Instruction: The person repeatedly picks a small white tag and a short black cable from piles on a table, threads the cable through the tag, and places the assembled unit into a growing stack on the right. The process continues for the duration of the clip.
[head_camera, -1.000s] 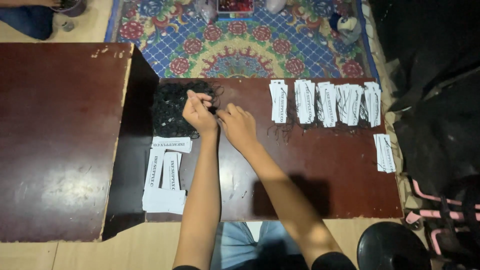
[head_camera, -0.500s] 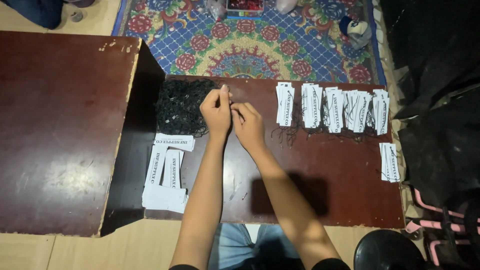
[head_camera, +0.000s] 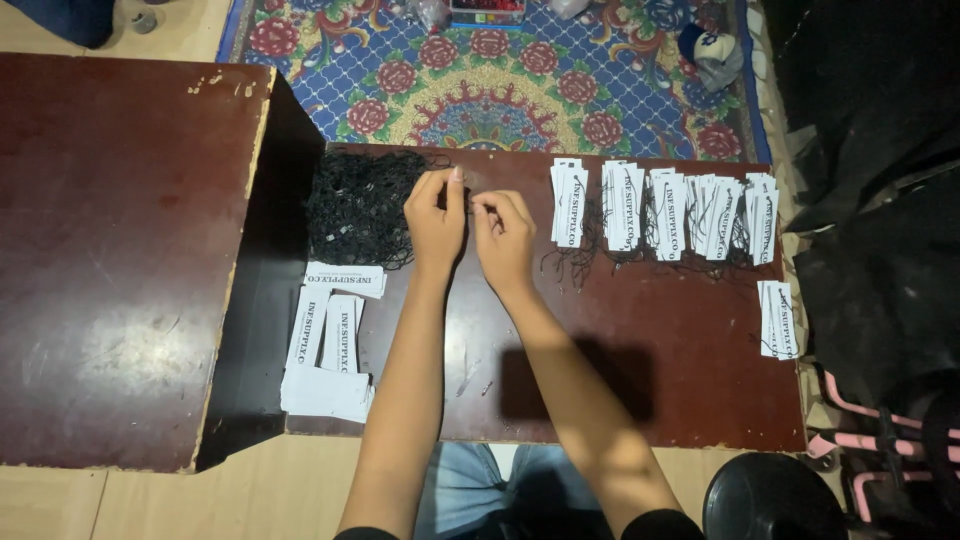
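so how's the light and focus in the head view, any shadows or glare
Head view: mostly sharp, light from above. The right forearm casts a dark shadow on the low table. Dull sheen on the raised table, no hard glare. The right edge falls into near black. The black strings are a dark tangle, and what the left hand and right hand pinch is too small to tell.

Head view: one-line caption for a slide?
Left hand and right hand pinch fingertips together beside a black string pile, white tags lining the brown table.

White paper tags (head_camera: 660, 208) on table (head_camera: 640, 390)
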